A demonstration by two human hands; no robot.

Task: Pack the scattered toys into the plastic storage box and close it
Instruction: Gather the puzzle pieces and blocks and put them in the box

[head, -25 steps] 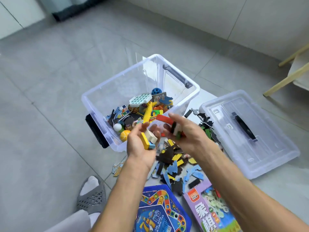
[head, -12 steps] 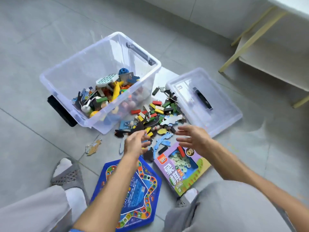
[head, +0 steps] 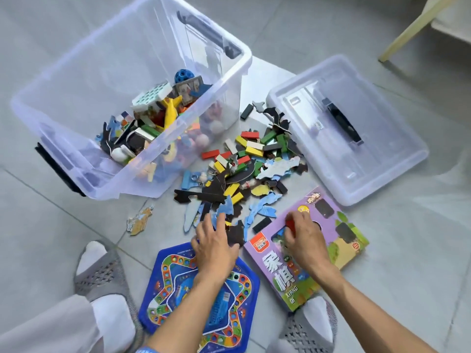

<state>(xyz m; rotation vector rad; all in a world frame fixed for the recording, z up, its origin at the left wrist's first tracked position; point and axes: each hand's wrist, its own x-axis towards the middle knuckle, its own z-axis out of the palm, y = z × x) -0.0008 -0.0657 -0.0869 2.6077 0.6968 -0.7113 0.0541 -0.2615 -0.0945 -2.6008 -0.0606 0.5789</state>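
Clear plastic storage box (head: 76, 80) is sitting open on the floor, partly filled with toys. Scattered pieces (head: 244, 169) are lying between it and the lid (head: 382, 174). The left hand (head: 216, 247) is pressing flat on puzzle pieces; the right hand (head: 304, 238) is pinching a red block (head: 290, 224) over the purple game box (head: 346, 240).

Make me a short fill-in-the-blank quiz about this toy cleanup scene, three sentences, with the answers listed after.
1. The lid lies on the floor to the ___ of the storage box.
2. The right hand rests on the ___ game box and pinches a small red piece.
3. The left hand reaches into the puzzle pieces just beyond the ___ game board.

Answers: right; purple; blue
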